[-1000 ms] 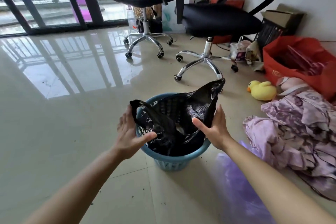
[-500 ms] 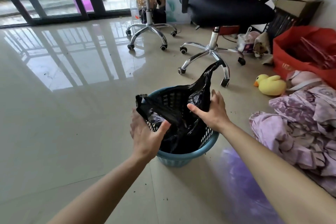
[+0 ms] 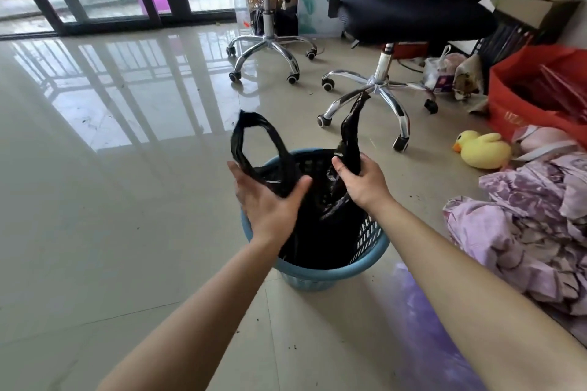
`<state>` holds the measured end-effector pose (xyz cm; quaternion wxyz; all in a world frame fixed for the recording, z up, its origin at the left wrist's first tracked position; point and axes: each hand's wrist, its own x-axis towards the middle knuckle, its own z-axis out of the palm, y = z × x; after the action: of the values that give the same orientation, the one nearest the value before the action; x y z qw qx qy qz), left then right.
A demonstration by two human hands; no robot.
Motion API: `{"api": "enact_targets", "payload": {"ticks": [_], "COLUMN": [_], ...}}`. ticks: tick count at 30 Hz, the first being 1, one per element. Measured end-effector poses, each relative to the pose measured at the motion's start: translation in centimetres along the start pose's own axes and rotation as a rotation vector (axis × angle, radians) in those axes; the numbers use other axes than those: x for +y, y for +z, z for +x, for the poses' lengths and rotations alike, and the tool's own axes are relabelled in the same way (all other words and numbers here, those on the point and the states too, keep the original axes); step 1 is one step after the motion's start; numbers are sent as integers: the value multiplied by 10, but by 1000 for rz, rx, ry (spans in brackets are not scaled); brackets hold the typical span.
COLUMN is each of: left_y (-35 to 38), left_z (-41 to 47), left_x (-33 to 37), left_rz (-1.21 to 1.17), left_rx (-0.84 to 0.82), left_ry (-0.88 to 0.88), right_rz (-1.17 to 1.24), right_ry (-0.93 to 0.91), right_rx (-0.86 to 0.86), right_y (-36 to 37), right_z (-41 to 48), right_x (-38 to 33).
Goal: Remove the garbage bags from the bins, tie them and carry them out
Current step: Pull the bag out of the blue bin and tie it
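I see left hand (image 3: 270, 200) pinching garbage bag (image 3: 317, 228) at one handle base; right hand (image 3: 365, 184) curled round other handle. Bag body below fingers, inside bin (image 3: 320, 274). My judgement: handles gathered; lift-out, tying, carrying left.
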<state>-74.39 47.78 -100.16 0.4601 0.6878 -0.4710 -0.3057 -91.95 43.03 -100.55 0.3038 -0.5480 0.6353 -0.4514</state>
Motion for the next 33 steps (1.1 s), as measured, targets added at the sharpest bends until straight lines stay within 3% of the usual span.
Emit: {"api": "enact_targets", "payload": {"ticks": [6, 10, 14, 22, 24, 28, 33], "left_y": [-16, -62, -132, -265, -285, -297, -275], "left_z": [51, 62, 81, 87, 87, 84, 56], "left_x": [33, 99, 161, 207, 195, 124, -29], "left_rz": [-311, -577, -885, -816, -758, -733, -555], "left_rx": [-66, 59, 79, 239, 269, 285, 201], "left_ry": [-161, -53, 49, 217, 249, 140, -172], "right_rz": [213, 240, 350, 581, 580, 466, 92], "right_ry": [129, -15, -181, -250, -244, -219, -134], "right_rx": [77, 111, 119, -51, -106, -175, -481], "right_y": [-1, -20, -16, 47, 67, 119, 190], "right_z": [8, 31, 54, 31, 16, -37, -95], "right_x": [-28, -111, -209, -354, -362, -326, -189]}}
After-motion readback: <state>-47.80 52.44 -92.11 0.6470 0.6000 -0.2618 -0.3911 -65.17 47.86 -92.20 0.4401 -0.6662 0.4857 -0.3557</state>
